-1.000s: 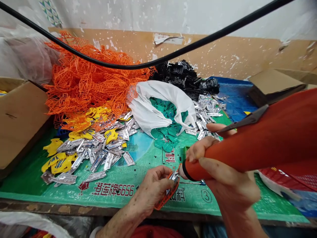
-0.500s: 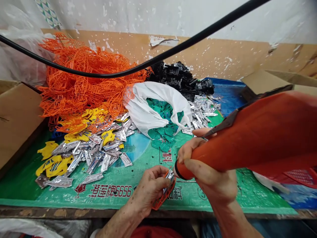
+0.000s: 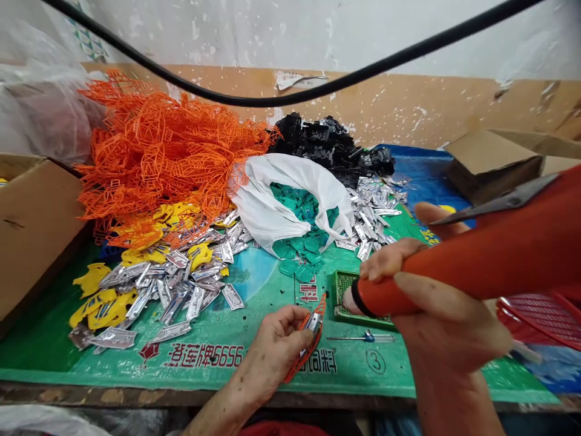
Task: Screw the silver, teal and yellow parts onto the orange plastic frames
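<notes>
My left hand grips a thin orange plastic frame with a small silver metal piece fitted at its upper end. My right hand is wrapped around a long orange-red tool handle, which has a narrow metal blade along its top. The handle's dark-ringed tip points left, toward the frame, and stands apart from it. A green mesh tray lies just under that tip.
Piles of orange plastic frames, black parts, silver metal pieces and yellow pieces lie on a green printed mat. A white bag holds teal pieces. Cardboard boxes stand at the left, and a black cable hangs overhead.
My right hand and the orange-red tool have moved right, away from my left hand, uncovering the green mesh tray. My left hand still holds the frame, and the view has shifted slightly.
</notes>
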### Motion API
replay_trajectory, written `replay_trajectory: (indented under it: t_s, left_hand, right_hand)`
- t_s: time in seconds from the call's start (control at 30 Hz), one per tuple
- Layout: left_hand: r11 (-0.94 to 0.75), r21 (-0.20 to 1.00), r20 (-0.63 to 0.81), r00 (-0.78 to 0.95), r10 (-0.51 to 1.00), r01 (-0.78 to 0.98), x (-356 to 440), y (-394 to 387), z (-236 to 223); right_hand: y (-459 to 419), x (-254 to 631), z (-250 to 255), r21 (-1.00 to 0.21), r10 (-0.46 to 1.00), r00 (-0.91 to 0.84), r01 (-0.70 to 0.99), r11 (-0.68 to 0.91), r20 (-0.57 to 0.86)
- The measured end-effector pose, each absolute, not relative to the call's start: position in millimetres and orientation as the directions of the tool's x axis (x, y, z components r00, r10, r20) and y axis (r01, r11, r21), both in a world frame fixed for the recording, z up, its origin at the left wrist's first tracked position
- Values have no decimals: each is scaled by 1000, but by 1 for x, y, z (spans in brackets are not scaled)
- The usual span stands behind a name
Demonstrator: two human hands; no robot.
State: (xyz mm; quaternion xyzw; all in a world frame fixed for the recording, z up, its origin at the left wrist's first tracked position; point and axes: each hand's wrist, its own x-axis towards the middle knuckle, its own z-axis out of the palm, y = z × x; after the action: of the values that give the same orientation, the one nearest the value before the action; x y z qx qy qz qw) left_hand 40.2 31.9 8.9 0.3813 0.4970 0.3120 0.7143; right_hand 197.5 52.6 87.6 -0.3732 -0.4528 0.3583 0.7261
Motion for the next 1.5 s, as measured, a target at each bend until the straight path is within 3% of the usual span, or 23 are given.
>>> replay_trajectory:
  t_s: [0.23,0.47,0.93,1.5]
  left_hand:
    - [527,850,-498,333,800,3,39,35,2]
    - [498,867,-472,385,793,39,24,37,-4]
    - [416,905,-424,247,871,88,22,31,-10]
    - [376,916,-401,307,863,141,22,34,0]
  right_hand:
    - [62,215,65,-902,821,449,-70,427,353]
    - [64,225,37,-926,840,420,3,378,344]
    - [61,225,29,-940,866,396,-18,341,306]
    - [61,224,29,-949,868,406,-6,317,287]
